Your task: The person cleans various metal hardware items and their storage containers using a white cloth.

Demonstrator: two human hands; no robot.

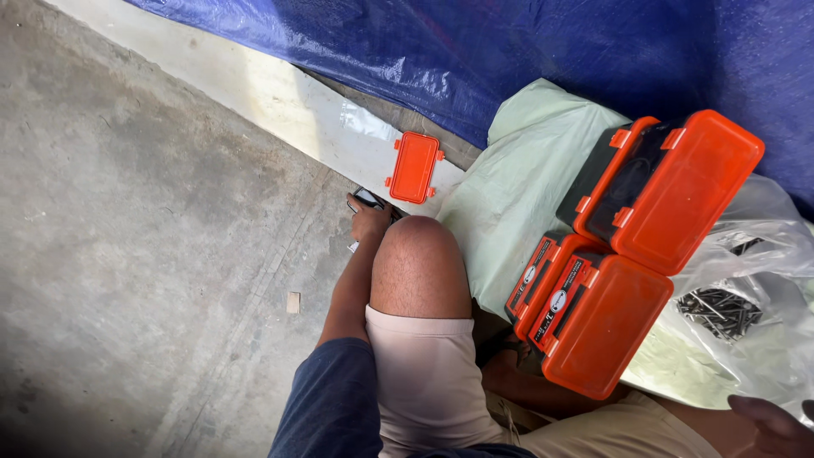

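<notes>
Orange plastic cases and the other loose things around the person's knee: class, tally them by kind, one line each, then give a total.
Large orange cases: 3, one stacked on two
Small orange case: 1
Clear bag of nails: 1
Blue tarp: 1
Small wooden block: 1
Total: 7

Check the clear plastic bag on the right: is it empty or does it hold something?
Not empty. Through the clear plastic bag a heap of dark nails shows, lying beside the stacked orange cases.
</notes>
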